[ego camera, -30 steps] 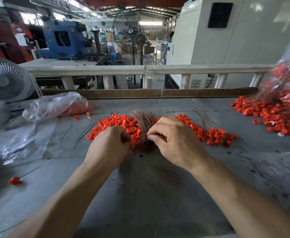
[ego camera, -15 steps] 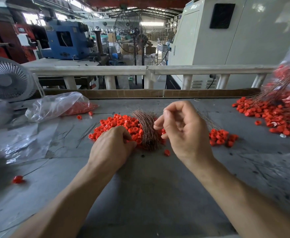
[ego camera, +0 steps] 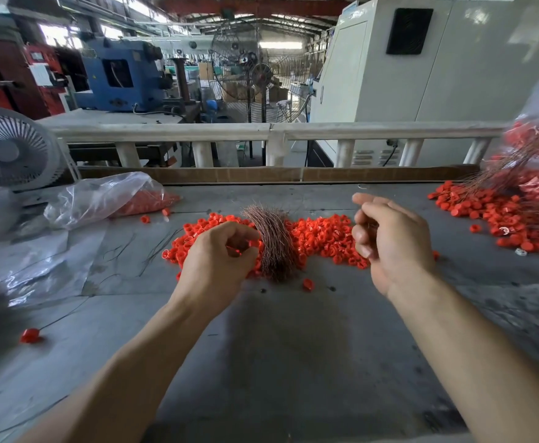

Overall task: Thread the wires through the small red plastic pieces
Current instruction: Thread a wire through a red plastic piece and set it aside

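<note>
A bundle of thin copper wires [ego camera: 274,247] lies across a pile of small red plastic pieces [ego camera: 322,238] in the middle of the grey table [ego camera: 293,346]. My left hand [ego camera: 220,257] rests on the pile just left of the bundle, its fingers curled round a red piece that shows between them. My right hand [ego camera: 392,241] is lifted above the right part of the pile with its fingers curled. It seems to pinch one thin wire, which is barely visible. One red piece [ego camera: 308,284] lies alone in front of the bundle.
At the right lies a heap of red pieces with wires through them [ego camera: 501,215], beside a plastic bag. A clear bag of red pieces [ego camera: 108,196] and a small fan [ego camera: 9,151] are at the left. A single wired piece [ego camera: 30,335] lies front left. A cardboard strip [ego camera: 261,175] lines the far edge.
My right hand has left the wire bundle, risen and moved to the right. My left hand has stayed on the pile and curled round a red piece.
</note>
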The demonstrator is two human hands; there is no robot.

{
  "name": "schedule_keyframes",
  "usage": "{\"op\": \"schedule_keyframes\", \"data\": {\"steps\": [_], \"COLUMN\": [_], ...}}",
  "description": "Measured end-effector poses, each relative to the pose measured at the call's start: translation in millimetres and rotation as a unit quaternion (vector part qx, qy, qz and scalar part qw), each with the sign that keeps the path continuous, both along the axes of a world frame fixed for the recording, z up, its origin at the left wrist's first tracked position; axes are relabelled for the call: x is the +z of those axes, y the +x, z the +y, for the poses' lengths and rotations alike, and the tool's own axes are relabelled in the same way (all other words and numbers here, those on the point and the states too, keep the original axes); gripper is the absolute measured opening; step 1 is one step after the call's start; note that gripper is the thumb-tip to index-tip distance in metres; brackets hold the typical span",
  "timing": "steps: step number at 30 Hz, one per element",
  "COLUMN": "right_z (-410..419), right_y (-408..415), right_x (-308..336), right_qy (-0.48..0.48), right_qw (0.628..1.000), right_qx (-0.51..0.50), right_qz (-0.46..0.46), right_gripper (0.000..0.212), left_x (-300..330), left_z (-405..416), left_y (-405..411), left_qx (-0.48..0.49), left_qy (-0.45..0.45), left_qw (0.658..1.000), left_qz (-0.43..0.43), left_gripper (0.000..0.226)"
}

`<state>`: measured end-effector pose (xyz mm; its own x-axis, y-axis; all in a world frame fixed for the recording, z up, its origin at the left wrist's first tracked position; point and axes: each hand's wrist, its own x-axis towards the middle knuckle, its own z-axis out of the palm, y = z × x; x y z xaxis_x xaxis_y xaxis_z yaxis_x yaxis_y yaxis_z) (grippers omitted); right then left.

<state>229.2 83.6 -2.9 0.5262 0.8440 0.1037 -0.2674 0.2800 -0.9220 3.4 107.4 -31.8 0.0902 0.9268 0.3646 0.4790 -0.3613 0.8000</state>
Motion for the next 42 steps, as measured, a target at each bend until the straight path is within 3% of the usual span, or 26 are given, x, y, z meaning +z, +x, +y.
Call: {"op": "schedule_keyframes", "data": {"steps": [4, 8, 15, 42], "right_z": [0, -4, -16, -18], "right_y": [5, -5, -29, -38], "right_x": [-4, -10, -10, -18], "right_qy": [-0.045, -0.064, -0.014, 0.023], "right_qw": [0.996, 0.979, 0.948, 0.919], "right_qx": [0.075, 0.141, 0.183, 0.16], "right_qz": [-0.031, -0.135, -0.261, -0.359], "right_gripper": [0.021, 0.025, 0.025, 0.017], "left_x": [2, 4, 8, 12], "left_z": [-2, -5, -10, -16], "left_y": [1, 4, 8, 11], "left_qx": [-0.059, -0.12, -0.179, -0.168], "left_qy": [-0.042, -0.08, -0.129, -0.127], "left_qw": [0.992, 0.969, 0.933, 0.935], "left_qz": [-0.1, -0.2, -0.285, -0.286], "left_gripper": [0.027, 0.025, 0.025, 0.022]}}
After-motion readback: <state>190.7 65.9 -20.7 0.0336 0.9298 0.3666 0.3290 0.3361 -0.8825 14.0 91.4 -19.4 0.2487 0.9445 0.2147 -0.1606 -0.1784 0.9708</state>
